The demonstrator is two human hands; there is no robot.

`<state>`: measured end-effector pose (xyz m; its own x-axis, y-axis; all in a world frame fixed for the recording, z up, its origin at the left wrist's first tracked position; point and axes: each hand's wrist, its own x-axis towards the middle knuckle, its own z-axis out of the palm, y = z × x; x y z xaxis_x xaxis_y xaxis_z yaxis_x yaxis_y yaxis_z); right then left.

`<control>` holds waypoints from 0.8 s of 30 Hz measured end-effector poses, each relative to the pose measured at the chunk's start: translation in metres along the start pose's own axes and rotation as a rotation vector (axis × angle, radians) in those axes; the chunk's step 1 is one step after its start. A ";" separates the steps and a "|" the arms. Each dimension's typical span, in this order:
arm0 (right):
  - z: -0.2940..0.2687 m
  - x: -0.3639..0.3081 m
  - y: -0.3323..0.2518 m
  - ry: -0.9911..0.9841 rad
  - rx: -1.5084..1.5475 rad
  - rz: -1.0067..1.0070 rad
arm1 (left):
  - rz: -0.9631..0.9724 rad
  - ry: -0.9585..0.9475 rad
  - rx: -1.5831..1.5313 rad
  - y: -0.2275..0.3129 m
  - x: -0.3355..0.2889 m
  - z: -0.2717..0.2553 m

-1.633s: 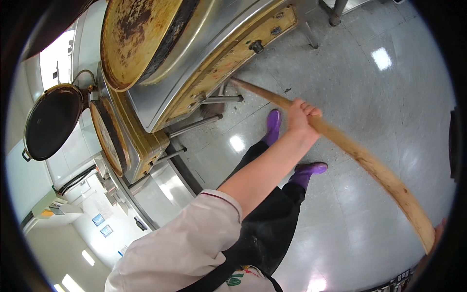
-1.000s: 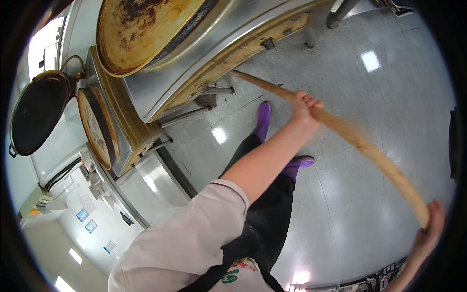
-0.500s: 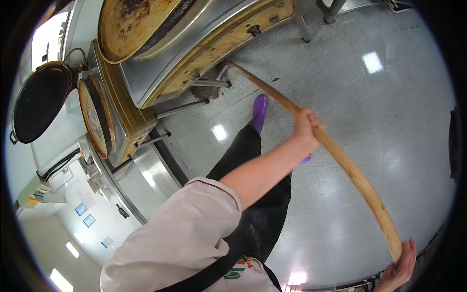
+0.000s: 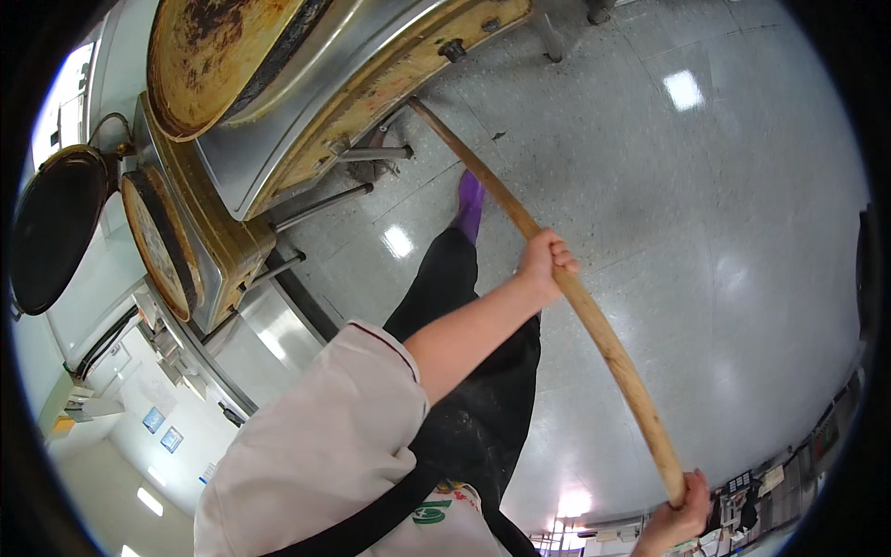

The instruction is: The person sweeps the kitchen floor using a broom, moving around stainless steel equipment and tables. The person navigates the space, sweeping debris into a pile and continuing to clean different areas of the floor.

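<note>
Though flat and matt across the face, ringed by a rougher rim: a round black lid (image 4: 58, 232), raised on edge at far left. Beside it, a smaller stove (image 4: 221, 218) in brownish-gold metal, topped by a round griddle (image 4: 160, 249) with a pale mottled face and thick dark side. Farther across, a larger griddle (image 4: 218, 60), golden and scorched in rusty patches, on a bigger stove (image 4: 320, 116) with a smooth steel top, stained yellow front and stubby black knob (image 4: 452, 49). Below, slim tubular metal legs (image 4: 325, 206).

Lower down, a soft, pale sleeve (image 4: 320, 404), creased, edged with a thin dark line. Next, a black apron (image 4: 469, 432), flecked with pale specks, and a purple boot (image 4: 471, 204).

Slanting from the bigger stove's lower edge toward lower right, a long wooden pole (image 4: 613, 348), grainy and light brown, bowed in this wide view. Cannot tell whether tucked under the stove at the far end. Left hand (image 4: 545, 263) curled tightly around the pole's middle; right hand (image 4: 680, 520) wrapped around its lower end. Beyond, smooth grey floor tiles (image 4: 770, 223).
</note>
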<state>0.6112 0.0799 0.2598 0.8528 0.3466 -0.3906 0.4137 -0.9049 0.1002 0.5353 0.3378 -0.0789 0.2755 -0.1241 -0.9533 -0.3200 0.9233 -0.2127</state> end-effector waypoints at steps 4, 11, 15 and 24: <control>0.079 -0.017 0.002 0.042 0.202 -0.026 | 0.134 -0.043 0.079 0.044 0.027 -0.038; 0.074 -0.016 0.038 0.079 0.266 -0.226 | 0.148 -0.095 0.009 0.019 0.026 -0.041; 0.000 -0.005 0.070 0.069 0.044 -0.215 | 0.065 -0.051 -0.036 -0.061 0.009 -0.023; -0.003 0.015 0.078 -0.603 0.086 0.067 | -0.064 -0.097 0.005 -0.066 0.016 -0.027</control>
<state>0.6576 0.0153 0.2646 0.5352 0.1102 -0.8375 0.3164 -0.9454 0.0778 0.5364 0.2653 -0.0859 0.3820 -0.1472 -0.9124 -0.2942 0.9165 -0.2711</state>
